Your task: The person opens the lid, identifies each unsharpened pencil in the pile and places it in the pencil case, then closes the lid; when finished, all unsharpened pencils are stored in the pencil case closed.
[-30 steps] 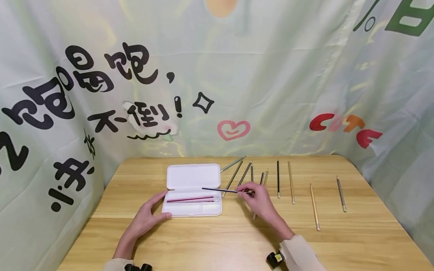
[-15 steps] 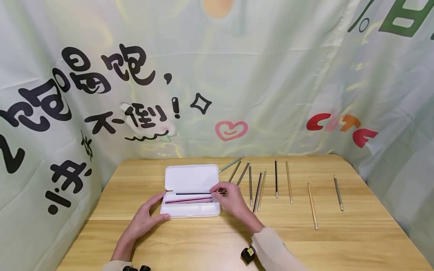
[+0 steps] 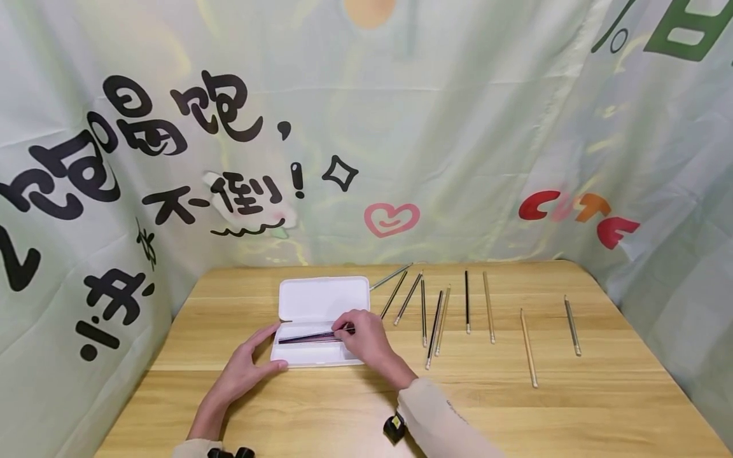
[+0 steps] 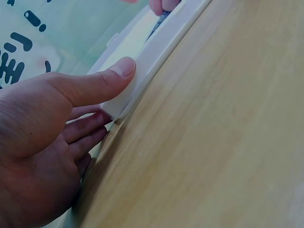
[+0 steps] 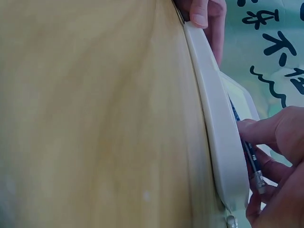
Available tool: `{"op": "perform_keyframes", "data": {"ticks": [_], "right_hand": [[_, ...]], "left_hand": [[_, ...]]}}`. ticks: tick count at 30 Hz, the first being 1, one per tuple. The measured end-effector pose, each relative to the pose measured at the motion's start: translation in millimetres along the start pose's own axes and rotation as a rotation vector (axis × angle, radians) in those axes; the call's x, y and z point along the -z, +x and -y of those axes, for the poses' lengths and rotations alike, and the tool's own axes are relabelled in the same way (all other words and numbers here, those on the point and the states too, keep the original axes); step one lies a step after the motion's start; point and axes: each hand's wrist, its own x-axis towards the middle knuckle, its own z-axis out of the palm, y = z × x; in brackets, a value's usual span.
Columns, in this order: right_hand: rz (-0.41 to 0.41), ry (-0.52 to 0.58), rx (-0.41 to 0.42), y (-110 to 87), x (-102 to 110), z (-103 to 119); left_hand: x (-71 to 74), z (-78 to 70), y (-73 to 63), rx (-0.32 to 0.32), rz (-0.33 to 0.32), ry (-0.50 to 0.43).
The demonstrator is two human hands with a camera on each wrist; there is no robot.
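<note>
A white pencil case [image 3: 324, 299] lies open on the table, its lid folded back. Dark and reddish pencils [image 3: 309, 339] lie in its tray. My left hand [image 3: 246, 367] holds the case's left end, thumb on the front corner and forefinger at the back corner; in the left wrist view the thumb [image 4: 124, 67] rests on the rim. My right hand [image 3: 366, 337] pinches a dark pencil [image 5: 251, 154] over the tray's right part, its metal band and eraser end showing in the right wrist view. The hand hides the tray's right end.
Several loose pencils lie right of the case, among them a black pencil [image 3: 467, 302], a natural wood pencil [image 3: 529, 348] and a grey pencil [image 3: 572, 326]. A greenish pencil [image 3: 391, 277] lies by the lid. A printed curtain [image 3: 458, 159] hangs behind the wooden table [image 3: 321, 407].
My right hand has moved left from the loose pencils to the case, bringing the dark pencil over the tray and down beside the others. My left hand has stayed at the case's left end.
</note>
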Motion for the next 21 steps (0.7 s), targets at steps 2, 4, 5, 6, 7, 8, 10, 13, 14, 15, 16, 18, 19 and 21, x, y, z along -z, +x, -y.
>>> {"op": "perform_keyframes", "data": {"ticks": [2,4,5,6,7,8,10,13,14,15,16,18,19,21], "right_hand": [[0.012,-0.016,-0.014,0.7,-1.8,1.4],[0.023,-0.021,-0.020,0.9,-3.0,1.8],[0.026,-0.022,-0.023,0.9,-3.1,1.9],[0.028,-0.020,-0.022,0.8,-3.1,1.7],[0.031,-0.019,-0.023,0.8,-2.8,1.2],[0.033,-0.014,-0.021,0.6,-2.2,0.8],[0.043,0.018,-0.024,-0.1,0.1,-0.2],[0.057,0.094,-0.038,-1.8,6.6,-0.9],[0.054,0.119,-0.040,-2.7,9.8,-0.4],[0.051,0.141,-0.041,-3.5,13.3,-0.1],[0.047,0.157,-0.041,-4.6,17.1,0.1],[0.034,0.178,-0.038,-7.0,26.3,1.2],[0.026,0.184,-0.036,-8.6,31.1,1.5],[0.014,0.194,-0.036,-12.0,40.9,0.9]], "left_hand": [[0.4,-1.2,-0.2,0.000,-0.001,0.012],[0.8,-2.1,-0.4,0.000,-0.005,0.020],[0.8,-2.6,-0.4,-0.001,-0.004,0.018],[1.0,-2.7,-0.3,-0.003,-0.003,0.017],[1.0,-2.5,-0.2,-0.005,-0.001,0.016],[1.0,-2.5,-0.1,-0.005,-0.001,0.012],[1.0,-2.0,0.0,-0.005,0.002,0.003],[0.8,-0.5,0.0,-0.001,0.005,-0.005],[0.6,0.1,-0.1,-0.001,0.003,-0.006],[0.5,0.6,0.0,-0.001,0.003,-0.006],[0.4,1.4,0.1,-0.001,0.003,-0.007],[0.3,1.7,0.2,0.000,0.002,-0.006],[0.3,1.7,0.3,-0.001,0.003,-0.007],[0.3,1.4,0.3,0.002,0.007,-0.009]]}}
